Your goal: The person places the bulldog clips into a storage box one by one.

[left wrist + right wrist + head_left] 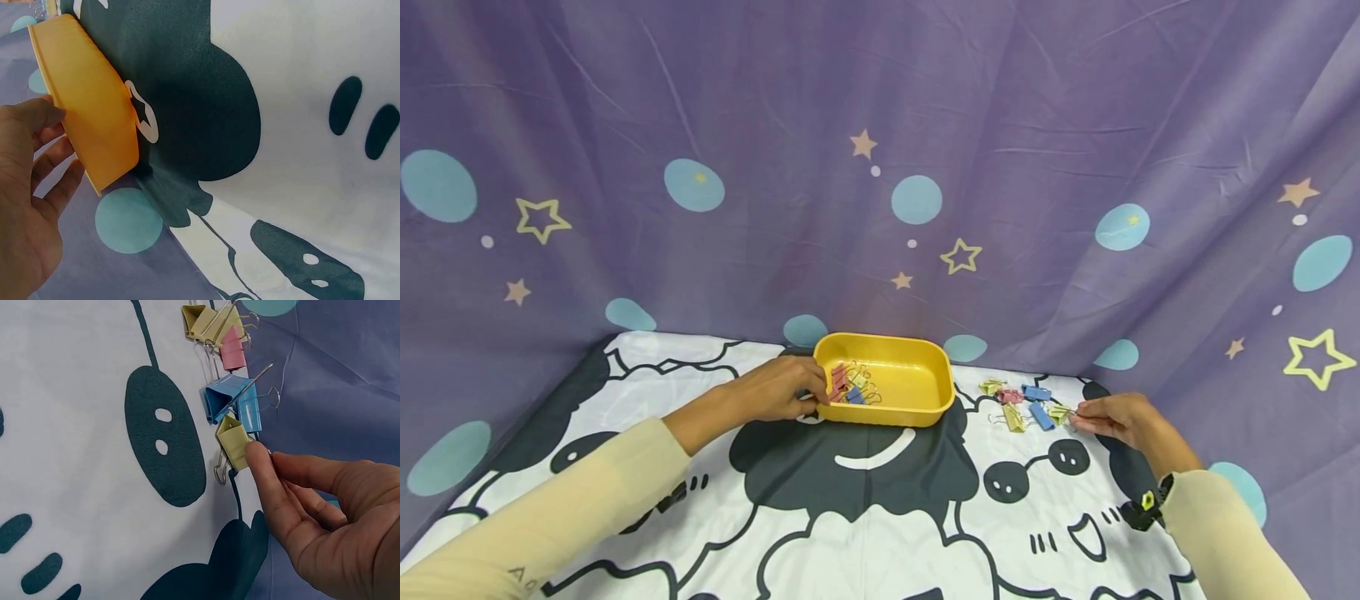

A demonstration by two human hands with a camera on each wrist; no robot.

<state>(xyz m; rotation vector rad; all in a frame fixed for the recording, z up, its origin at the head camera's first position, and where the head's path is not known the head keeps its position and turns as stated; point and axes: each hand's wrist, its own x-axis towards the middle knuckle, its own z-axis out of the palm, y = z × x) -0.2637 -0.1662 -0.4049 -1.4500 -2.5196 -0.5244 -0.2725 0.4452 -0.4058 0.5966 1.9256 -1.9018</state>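
At the left end of a yellow plastic tray (917, 413), my left hand (782, 389) grips the rim, its thumb (47, 114) over the edge in the left wrist view. Pink binder clips (837, 383), a yellow one and a blue clip (854, 395) lie inside, at that end. On the right, my right hand (1118, 419) pinches a yellow binder clip (234, 442) between thumb and index finger, at its wire-handle side. This clip sits at the near end of a loose group, right beside blue binder clips (249, 400).
Other clips of the group, a pink one (232, 349) and yellow ones (209, 325), lie on the white and black cartoon-print cloth (865, 550). Behind the tray rises a purple curtain (820, 100) with stars and blue dots.
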